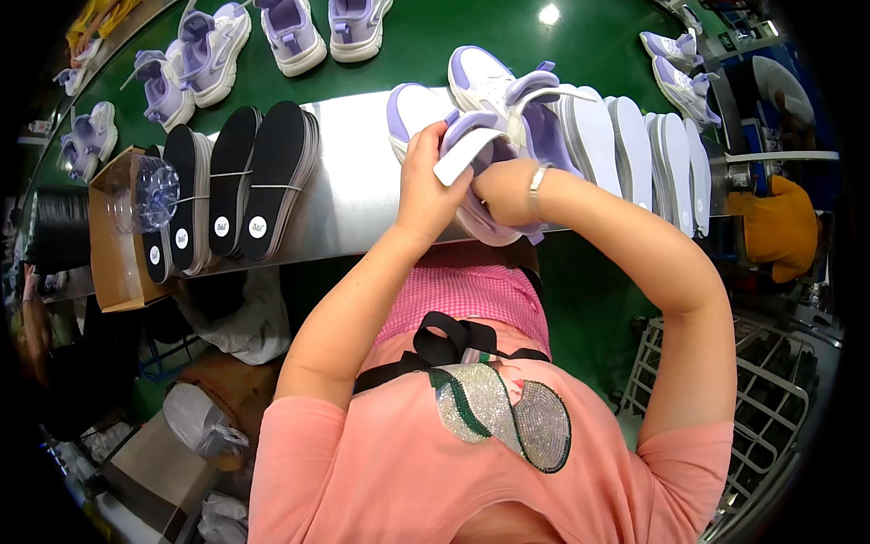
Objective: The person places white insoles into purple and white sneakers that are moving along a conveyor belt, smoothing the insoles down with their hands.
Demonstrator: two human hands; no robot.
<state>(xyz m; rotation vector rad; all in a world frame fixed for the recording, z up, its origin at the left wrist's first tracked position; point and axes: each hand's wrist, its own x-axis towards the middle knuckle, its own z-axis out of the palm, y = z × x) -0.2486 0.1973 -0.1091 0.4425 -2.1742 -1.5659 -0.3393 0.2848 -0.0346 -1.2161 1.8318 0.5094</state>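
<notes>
A glossy green bench top (435,27) stretches across the upper view, with a bare stretch of silvery metal ledge (349,172) along its near edge. Banded stacks of flat black insoles (276,172) stand to the left, and stacks of flat white insoles (594,145) to the right. Between them, over the ledge, is a white-and-lavender sneaker (412,109) with a rounded white toe, lavender trim and a pale sole, its toe pointing away from the person. A matching white-and-lavender second sneaker (480,80) lies just beside it on the right. The bare left hand (429,181) grips the first sneaker's upper, fingers bent over the collar. The bare right hand (507,192) reaches into its opening; its fingers are hidden, so whether they clench or hold anything cannot be told. A broad white band (468,156) curls over the collar, its attachment unclear. The hands cover the sneaker's middle, and the right forearm hides part of the second sneaker.
</notes>
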